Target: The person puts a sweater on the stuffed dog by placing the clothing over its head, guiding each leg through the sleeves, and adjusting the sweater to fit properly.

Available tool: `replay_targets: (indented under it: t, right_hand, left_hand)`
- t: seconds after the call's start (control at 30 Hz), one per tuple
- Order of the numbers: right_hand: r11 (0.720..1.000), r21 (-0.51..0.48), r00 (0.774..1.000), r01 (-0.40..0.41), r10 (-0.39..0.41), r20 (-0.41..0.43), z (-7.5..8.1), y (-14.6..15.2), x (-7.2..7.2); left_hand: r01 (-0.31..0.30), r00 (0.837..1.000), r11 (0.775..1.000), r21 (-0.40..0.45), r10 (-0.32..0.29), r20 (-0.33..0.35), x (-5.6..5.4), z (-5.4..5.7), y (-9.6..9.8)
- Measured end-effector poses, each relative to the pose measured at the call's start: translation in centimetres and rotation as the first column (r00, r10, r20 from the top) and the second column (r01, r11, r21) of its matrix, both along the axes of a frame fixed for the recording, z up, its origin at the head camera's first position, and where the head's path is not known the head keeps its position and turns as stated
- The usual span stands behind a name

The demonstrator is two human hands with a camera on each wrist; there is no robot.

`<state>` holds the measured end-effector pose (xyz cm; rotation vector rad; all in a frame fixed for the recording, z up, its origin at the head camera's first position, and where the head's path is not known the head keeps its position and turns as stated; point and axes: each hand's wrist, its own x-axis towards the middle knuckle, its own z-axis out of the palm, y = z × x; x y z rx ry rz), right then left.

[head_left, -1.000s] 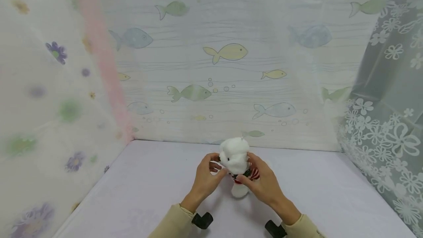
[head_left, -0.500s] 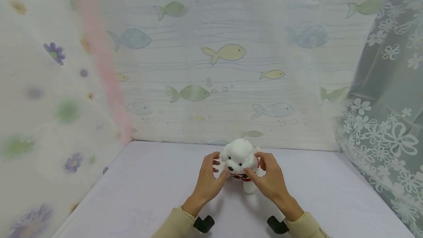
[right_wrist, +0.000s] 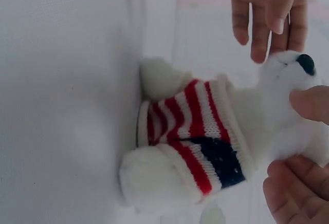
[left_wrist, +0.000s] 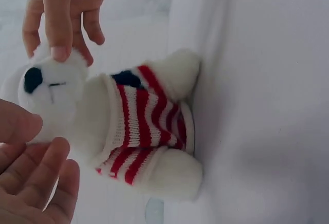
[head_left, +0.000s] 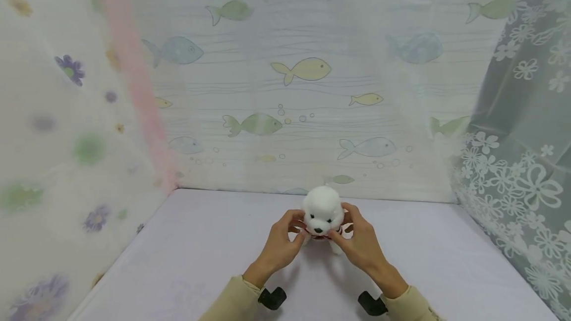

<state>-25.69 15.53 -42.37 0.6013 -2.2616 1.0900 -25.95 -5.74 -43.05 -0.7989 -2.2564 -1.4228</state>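
A white plush dog (head_left: 320, 207) in a red-and-white striped knit sweater (left_wrist: 149, 116) stands upright on the table, its face towards the head camera. The sweater has a navy patch (right_wrist: 218, 160). My left hand (head_left: 282, 241) holds one side of the dog's head, thumb beside the muzzle and fingers curled at the cheek. On the opposite side my right hand (head_left: 360, 239) grips the head, its thumb (right_wrist: 311, 103) pressed on the cheek and its fingers behind. In both wrist views the dog's feet meet the white surface.
The white tabletop (head_left: 214, 241) runs back to a curtain (head_left: 308, 113) printed with fish. A floral sheet (head_left: 67, 162) hangs at the left, and a grey lace-patterned one (head_left: 522, 177) at the right. Black wrist cameras (head_left: 272, 298) sit below the sleeves.
The plush dog has turned from facing left to facing the head camera. Both hands stay at its head; the left fingers have closed in on its side since half a second ago.
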Motion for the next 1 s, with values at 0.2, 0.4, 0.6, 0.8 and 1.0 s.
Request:
replay_targets:
  t: [0.2,0.4,0.6,0.8,1.0]
  right_hand:
    - [0.999,0.037,0.999,-0.037,0.037,0.004,-0.7,0.2,-0.2]
    - [0.999,0.024,0.999,-0.038,0.039,-0.008,-1.0,0.0,-0.2]
    - [0.999,0.014,0.999,-0.032,0.033,-0.033,-1.0,-0.2,-0.2]
    - [0.998,0.055,0.999,-0.022,0.025,-0.044,-0.8,0.2,0.0]
    - [0.995,0.098,0.999,0.006,-0.001,-0.052,-0.5,2.2,-0.1]
  left_hand:
    - [-0.048,0.997,0.998,0.047,0.051,-0.061,0.2,-0.2,0.4]
    - [-0.100,0.990,0.994,0.044,0.103,-0.095,0.3,-0.3,0.7]
    - [-0.135,0.986,0.990,0.050,0.139,-0.092,0.3,-0.2,0.7]
    - [-0.146,0.984,0.989,0.039,0.149,-0.100,0.0,-0.2,0.5]
    - [-0.178,0.979,0.983,-0.056,0.171,-0.108,-0.1,0.6,-1.5]
